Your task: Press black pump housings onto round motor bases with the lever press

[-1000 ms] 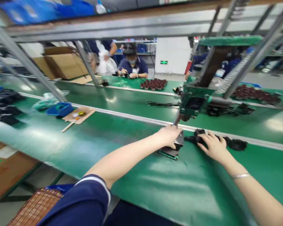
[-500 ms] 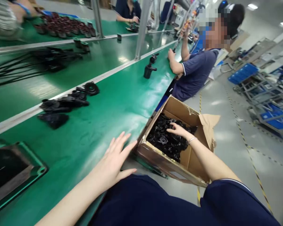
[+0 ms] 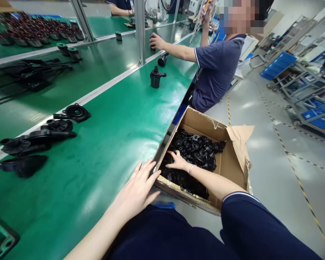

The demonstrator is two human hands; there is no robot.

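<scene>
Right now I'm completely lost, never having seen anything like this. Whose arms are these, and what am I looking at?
There is no robot here: these are a person's bare arms, seen from a camera worn on their head, looking forward and down. The left hand is open, holding nothing, at the edge of the green table. The right hand reaches into a cardboard box of small black parts, fingers spread; none is visibly held. On the table lies a row of larger black pieces, and farther along stands a black cup with a side spout. A co-worker is beyond the box.
</scene>
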